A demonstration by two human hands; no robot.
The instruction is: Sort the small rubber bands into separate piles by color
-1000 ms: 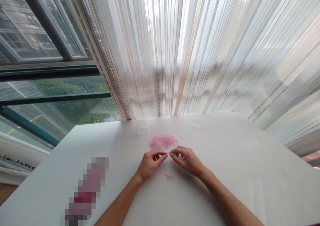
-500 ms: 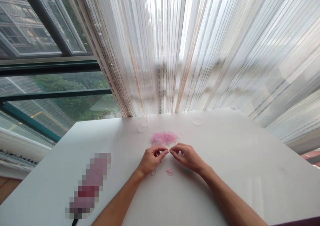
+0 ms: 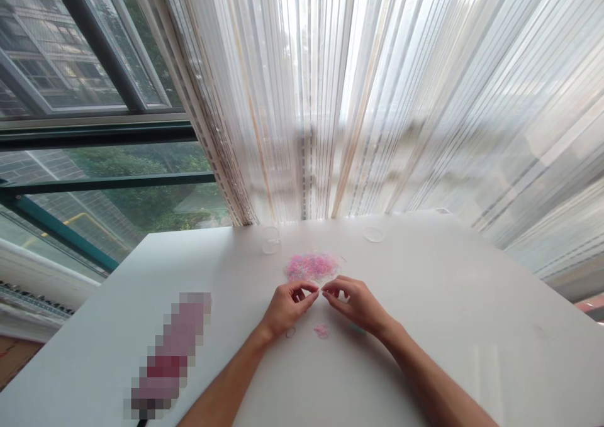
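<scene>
My left hand [image 3: 295, 304] and my right hand [image 3: 349, 298] meet over the middle of the white table, fingertips almost touching. Each pinches thumb against forefinger on a tiny pale rubber band [image 3: 320, 290], mostly hidden by the fingers. Just beyond them spreads a loose pile of small pink and lilac rubber bands [image 3: 311, 266]. Nearer to me lies a little clump of pink rubber bands [image 3: 321, 331], and a single thin ring [image 3: 290, 332] rests beside my left wrist. Something pale green [image 3: 357, 329] shows partly under my right wrist.
A clear plastic tub [image 3: 271, 241] and a clear round lid [image 3: 374, 234] stand toward the far edge of the white table [image 3: 448, 326]. On the left lies a blurred-out pinkish object [image 3: 172, 351] with a dark cord. Behind are a striped curtain [image 3: 321, 100] and a window.
The whole view has shifted slightly, with table and hands sitting a little lower in the picture. Both hands keep the same pinch, fingertips close together.
</scene>
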